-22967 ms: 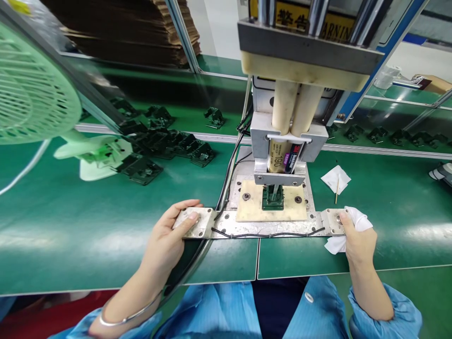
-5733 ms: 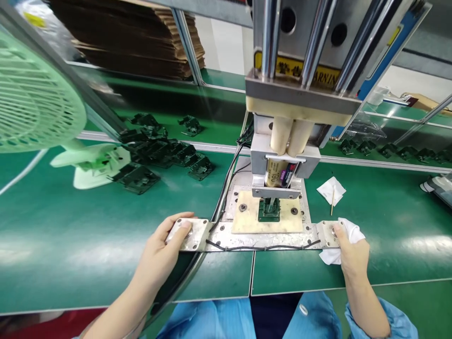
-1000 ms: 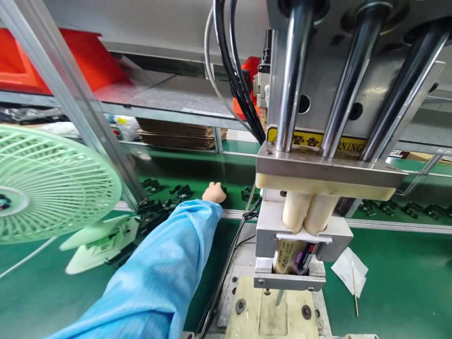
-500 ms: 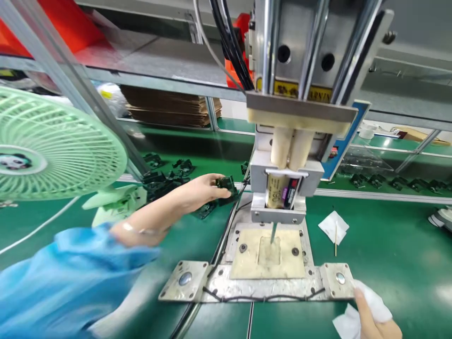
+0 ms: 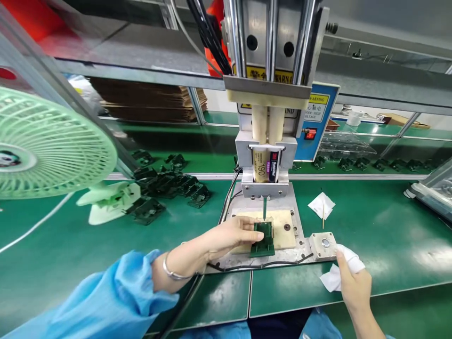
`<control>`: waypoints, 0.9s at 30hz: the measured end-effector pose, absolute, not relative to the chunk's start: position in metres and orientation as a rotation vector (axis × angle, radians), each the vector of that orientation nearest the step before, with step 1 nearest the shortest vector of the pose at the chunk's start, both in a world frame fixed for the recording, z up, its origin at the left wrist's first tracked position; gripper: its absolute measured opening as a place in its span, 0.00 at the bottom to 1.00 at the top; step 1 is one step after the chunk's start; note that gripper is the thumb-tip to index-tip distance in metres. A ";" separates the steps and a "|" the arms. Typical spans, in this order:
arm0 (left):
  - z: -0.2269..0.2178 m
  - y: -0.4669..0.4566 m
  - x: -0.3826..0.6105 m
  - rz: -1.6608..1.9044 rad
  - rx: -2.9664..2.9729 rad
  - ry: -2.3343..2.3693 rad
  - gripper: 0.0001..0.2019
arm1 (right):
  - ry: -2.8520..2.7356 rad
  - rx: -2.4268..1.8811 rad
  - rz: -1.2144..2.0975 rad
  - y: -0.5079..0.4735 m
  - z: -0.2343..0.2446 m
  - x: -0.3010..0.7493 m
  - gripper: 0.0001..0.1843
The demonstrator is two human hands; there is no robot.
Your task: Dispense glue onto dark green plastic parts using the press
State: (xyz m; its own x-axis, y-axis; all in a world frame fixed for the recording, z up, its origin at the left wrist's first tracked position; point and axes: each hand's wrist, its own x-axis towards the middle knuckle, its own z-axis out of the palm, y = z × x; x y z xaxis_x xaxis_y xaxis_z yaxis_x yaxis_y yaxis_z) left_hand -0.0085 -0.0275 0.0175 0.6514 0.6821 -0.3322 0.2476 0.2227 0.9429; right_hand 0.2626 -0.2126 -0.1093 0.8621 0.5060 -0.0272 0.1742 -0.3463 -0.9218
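Observation:
My left hand is closed on a dark green plastic part, held tilted over the cream fixture plate. Straight above it, the thin nozzle of the dispenser points down at the part's upper edge; whether they touch I cannot tell. Two-barrel adhesive cartridge sits in the machine's holder. At the lower right, my right hand grips a crumpled white wipe against the right side of the button block. The left button block is hidden behind my left forearm.
A green fan stands at the left, beside a pile of dark plastic parts. More such parts line the back right. A white pad with a wooden stick lies right of the machine. Black cables run along its left side.
My left hand has carried the plastic part from beside the pile rightward to beneath the nozzle. My right hand still holds the wipe by the button block. The camera view has shifted.

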 end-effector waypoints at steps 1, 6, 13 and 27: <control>0.015 -0.023 -0.005 0.372 1.386 0.847 0.24 | -0.514 -1.910 0.353 -0.212 -0.109 0.261 0.32; -0.011 -0.008 0.001 0.478 1.543 0.882 0.31 | -0.525 -1.834 0.270 -0.209 -0.104 0.250 0.34; -0.009 -0.020 -0.006 0.529 1.835 1.025 0.45 | -0.466 -1.837 0.368 -0.211 -0.104 0.253 0.35; -0.052 -0.056 -0.143 0.801 1.412 1.566 0.31 | -0.498 -1.907 0.466 -0.173 -0.092 0.269 0.37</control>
State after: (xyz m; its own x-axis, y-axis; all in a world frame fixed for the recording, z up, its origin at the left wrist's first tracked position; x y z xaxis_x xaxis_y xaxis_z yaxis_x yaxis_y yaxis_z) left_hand -0.1430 -0.0558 -0.0517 0.0071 0.9845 -0.1751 0.4346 0.1547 0.8872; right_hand 0.2693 -0.1730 -0.0917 0.8366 0.5401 -0.0910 0.1263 -0.3518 -0.9275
